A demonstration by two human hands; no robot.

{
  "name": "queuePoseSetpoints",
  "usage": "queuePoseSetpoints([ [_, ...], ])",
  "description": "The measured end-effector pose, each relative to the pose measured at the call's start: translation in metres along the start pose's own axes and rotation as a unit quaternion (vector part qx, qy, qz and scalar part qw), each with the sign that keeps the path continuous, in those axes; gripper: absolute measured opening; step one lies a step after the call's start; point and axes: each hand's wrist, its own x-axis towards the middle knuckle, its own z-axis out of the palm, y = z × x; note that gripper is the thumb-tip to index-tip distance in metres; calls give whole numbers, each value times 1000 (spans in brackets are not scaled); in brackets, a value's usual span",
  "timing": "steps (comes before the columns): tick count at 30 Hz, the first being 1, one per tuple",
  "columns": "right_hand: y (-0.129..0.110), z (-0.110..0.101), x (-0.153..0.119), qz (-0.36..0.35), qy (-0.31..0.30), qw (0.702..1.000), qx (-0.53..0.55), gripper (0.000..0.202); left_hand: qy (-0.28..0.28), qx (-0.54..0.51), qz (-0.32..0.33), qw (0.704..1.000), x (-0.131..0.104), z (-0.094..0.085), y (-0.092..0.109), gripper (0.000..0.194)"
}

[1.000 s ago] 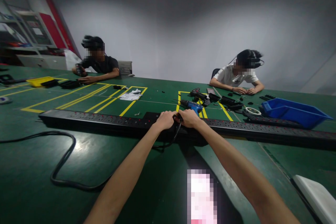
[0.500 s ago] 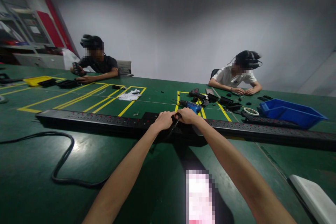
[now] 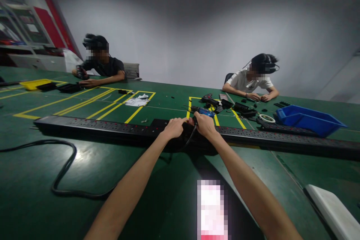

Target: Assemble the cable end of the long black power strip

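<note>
A long black power strip with rows of sockets and small red marks lies across the table before me. At its middle, my right hand is closed on a short black cable, which hangs in a curve from the fingers towards the strip. My left hand rests over the strip's central part with the fingers curled; what they grip is hidden. The fingertips of both hands nearly meet. Just beyond my right hand lies a blue power drill.
A thick black cord loops on the left of the green table. At right stand a blue bin and a white slab-like object. A lit phone-like screen is near me. Two people sit opposite, behind scattered black parts.
My right hand has turned and come slightly away from my left, and the short cable now hangs from it in a clearer curve. My left hand has barely moved. The view has shifted slightly.
</note>
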Motion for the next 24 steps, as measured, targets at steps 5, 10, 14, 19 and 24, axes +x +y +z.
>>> queuePoseSetpoints([
  [5, 19, -2, -19, -9, -16, 994, 108, 40, -1, -18, -1, 1000, 0, -3, 1, 52],
  [10, 41, -9, -32, -32, -85, 968, 235, 37, 11, -37, 3, 999, -1, -3, 1, 47],
  [14, 50, -17, -33, -36, -143, 958, 246, 52, 13, -42, 7, 999, -1, -3, 0, 46],
  [19, 54, -23, -32, -38, -183, 948, 256, 63, 15, -42, 6, 999, -1, -3, 0, 46],
  [24, 65, -23, -30, -30, -160, 950, 266, 70, 10, -46, 2, 999, -1, -4, 1, 46],
])
